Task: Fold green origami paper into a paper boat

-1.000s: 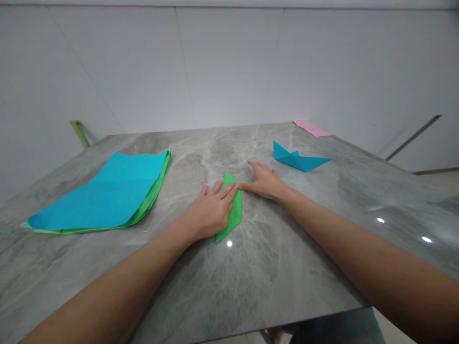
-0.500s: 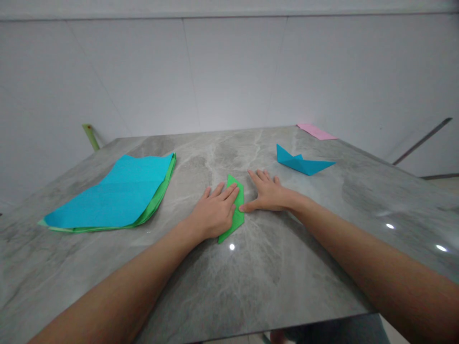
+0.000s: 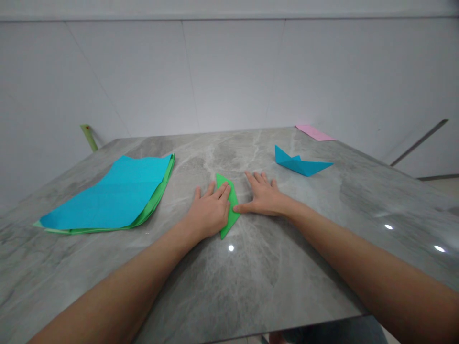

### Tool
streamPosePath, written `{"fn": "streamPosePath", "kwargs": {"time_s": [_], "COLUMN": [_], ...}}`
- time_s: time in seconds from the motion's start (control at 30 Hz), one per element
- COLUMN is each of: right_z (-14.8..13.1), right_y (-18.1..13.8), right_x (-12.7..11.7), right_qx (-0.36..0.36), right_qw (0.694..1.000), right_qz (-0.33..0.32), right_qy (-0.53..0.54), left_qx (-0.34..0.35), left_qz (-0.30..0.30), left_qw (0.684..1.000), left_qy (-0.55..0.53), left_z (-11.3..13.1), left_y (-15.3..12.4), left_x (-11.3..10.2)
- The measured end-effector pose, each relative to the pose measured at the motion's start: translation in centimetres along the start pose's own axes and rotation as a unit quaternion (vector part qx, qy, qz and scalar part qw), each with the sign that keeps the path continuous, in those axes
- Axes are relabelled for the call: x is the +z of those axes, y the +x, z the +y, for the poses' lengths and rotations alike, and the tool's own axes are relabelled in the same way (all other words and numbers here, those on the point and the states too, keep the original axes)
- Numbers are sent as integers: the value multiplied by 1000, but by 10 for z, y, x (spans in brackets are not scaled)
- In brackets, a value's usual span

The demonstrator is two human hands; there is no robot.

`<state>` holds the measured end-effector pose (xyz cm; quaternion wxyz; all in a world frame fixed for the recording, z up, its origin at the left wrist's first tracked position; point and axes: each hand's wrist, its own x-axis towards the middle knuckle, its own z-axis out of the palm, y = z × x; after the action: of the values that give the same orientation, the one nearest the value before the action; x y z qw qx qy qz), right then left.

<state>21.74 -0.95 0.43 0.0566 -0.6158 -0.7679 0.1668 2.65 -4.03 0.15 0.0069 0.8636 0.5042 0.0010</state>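
The person is pressing both bare hands down on a grey marble table point(image 3: 251, 282), and a narrow folded green paper point(image 3: 232, 203) is lying near its middle, with its pointed ends running near to far. The left hand point(image 3: 208, 214) is pressing flat on the paper's left side, its fingers open, slightly spread and not gripping, while both pointed ends are sticking out from under it. The right hand point(image 3: 261, 198) is resting palm down just to the right, its fingers spread open on the bare marble and pointing far. Its thumb is stretching left, with the tip lying over the paper's right edge near the left hand's fingertips. Well to the left of the hands, a large blue sheet point(image 3: 107, 196) is lying on a stack of green sheets point(image 3: 159, 193). To the far right, a blue paper boat point(image 3: 297, 165) is sitting upright, and a pink paper point(image 3: 314, 133) is lying at the far right corner. Beyond the far left edge, a tilted pale green stick point(image 3: 88, 137) is showing against the white wall point(image 3: 229, 71).
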Motion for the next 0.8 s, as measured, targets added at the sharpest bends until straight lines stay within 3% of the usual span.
{"fn": "streamPosePath", "kwargs": {"time_s": [0.17,0.33,0.57,0.8], "right_z": [-1,0,-5,-7], "right_y": [-3,-4,3,-5], "right_x": [-9,-13,-2,3], "right_qx": [-5,-3,54,30], "right_qw": [999,998,998,999], "right_qz": [-41,-66,11,7], "right_qy": [-6,6,28,21], "left_qx": [70,68,-5,-48], "left_qz": [-19,-29,-18,-1], "left_qw": [997,997,1000,999], "left_qy": [-9,-29,-10,-1], "left_z": [-3,-3,2,-1], "left_y": [2,0,-4,-1], "left_x": [0,-3,0,0]}}
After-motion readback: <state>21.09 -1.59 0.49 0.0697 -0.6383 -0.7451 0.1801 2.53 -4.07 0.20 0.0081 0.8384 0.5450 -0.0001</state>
